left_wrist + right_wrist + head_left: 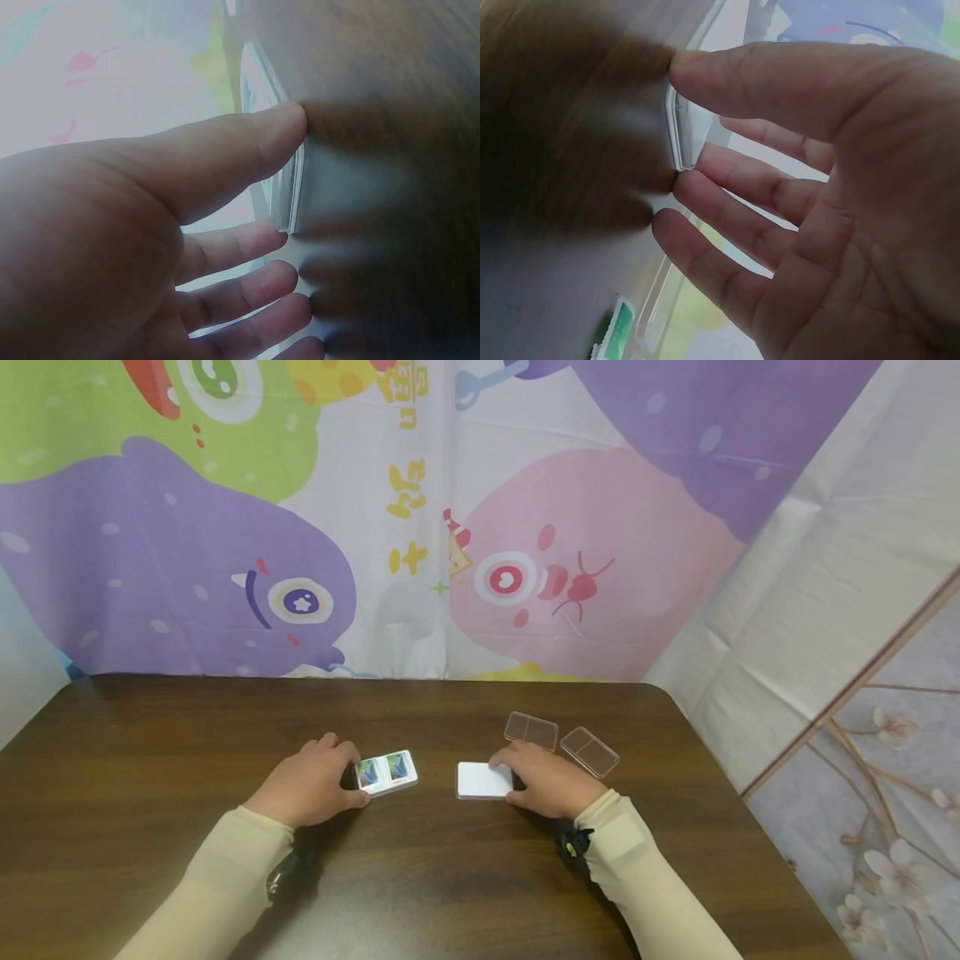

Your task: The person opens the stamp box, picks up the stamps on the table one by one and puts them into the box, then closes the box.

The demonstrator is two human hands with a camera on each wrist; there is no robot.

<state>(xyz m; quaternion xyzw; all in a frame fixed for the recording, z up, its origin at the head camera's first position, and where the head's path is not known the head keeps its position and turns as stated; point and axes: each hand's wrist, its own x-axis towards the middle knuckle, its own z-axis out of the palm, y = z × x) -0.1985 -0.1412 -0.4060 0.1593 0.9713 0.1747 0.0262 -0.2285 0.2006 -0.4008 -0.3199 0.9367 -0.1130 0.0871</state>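
Two small flat clear-edged cases lie on the brown table. The left case [386,773] has two blue-and-green pictures on its white top. My left hand [309,781] pinches its left end, thumb [281,127] on the near edge and forefinger at the far corner; the other fingers are spread. The right case [480,781] shows a plain white top. At its right end my right hand [551,779] holds it between thumb [697,71] and fingers. Both cases lie flat, with a gap between them.
Behind my right hand lie two transparent rectangular plastic pieces, one [531,731] partly covered by the hand, the other [590,752] farther right. A small green-and-white piece [616,330] shows in the right wrist view. A cartoon-printed cloth [405,635] hangs along the table's far edge.
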